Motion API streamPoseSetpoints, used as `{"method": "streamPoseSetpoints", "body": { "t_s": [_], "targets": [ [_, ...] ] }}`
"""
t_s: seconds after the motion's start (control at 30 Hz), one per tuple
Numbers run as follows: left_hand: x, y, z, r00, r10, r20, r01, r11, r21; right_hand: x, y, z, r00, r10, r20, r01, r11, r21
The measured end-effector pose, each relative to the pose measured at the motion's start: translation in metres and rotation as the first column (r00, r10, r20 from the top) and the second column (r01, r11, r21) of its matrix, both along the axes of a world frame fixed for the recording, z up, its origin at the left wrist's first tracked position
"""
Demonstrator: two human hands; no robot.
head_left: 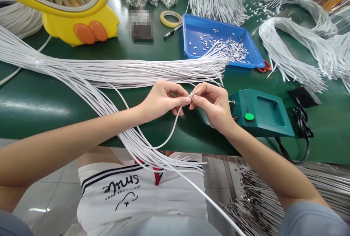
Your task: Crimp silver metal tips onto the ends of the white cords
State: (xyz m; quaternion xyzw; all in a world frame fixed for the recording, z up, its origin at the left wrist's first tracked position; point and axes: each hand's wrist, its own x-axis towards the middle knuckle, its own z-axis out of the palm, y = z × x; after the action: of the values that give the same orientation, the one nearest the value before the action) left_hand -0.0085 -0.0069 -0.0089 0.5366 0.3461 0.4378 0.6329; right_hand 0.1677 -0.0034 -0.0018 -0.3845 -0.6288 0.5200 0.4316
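From the head camera I saw both my hands raised over the green table point(188, 139), fingertips meeting at 1 white cable point(174, 128). My left hand point(170, 99) gripped that cable close to its end, between thumb and fingers. My right hand point(212, 101) pinched at the very tip, thumb against forefinger; what exactly sat there was too small for me to tell. From my left fingers the cable curved down and back toward me, joining a loose hank point(131, 134) that passed beneath my left forearm and hung over the table edge, above the white lettered cloth point(147, 203) on my lap.

Just beyond my left hand lay a thick bundle of white cables point(153, 70), its ends reaching over the near rim of a blue tray point(195, 37). The tray stood beyond my right hand, with small metal pieces point(232, 49) scattered in it. Near my right wrist, to its right, was a green device point(262, 114) with 1 round button point(249, 117). Well beyond my left hand were a pen point(172, 31) and a roll of yellow tape point(163, 18); farther left stood a yellow fan point(61, 24).
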Motion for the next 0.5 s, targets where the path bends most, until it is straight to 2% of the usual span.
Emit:
{"method": "streamPoseSetpoints", "body": {
  "t_s": [0.17,0.37,0.5],
  "targets": [
    [-0.0002,0.0003,-0.0007,0.999,0.034,0.016,-0.035,0.999,0.022,0.0024,-0.0013,-0.0048,0.999,0.023,-0.047,-0.024,0.999,-0.030],
    [0.0015,0.0011,0.0013,0.997,0.073,-0.007,-0.073,0.997,0.000,0.0016,-0.0053,-0.0043,0.980,-0.129,-0.150,0.122,0.991,-0.053],
    [0.0020,-0.0005,0.0027,0.997,0.059,-0.047,-0.057,0.998,0.031,-0.0021,-0.0066,-0.0022,0.990,-0.113,-0.081,0.111,0.993,-0.036]
  ]
}}
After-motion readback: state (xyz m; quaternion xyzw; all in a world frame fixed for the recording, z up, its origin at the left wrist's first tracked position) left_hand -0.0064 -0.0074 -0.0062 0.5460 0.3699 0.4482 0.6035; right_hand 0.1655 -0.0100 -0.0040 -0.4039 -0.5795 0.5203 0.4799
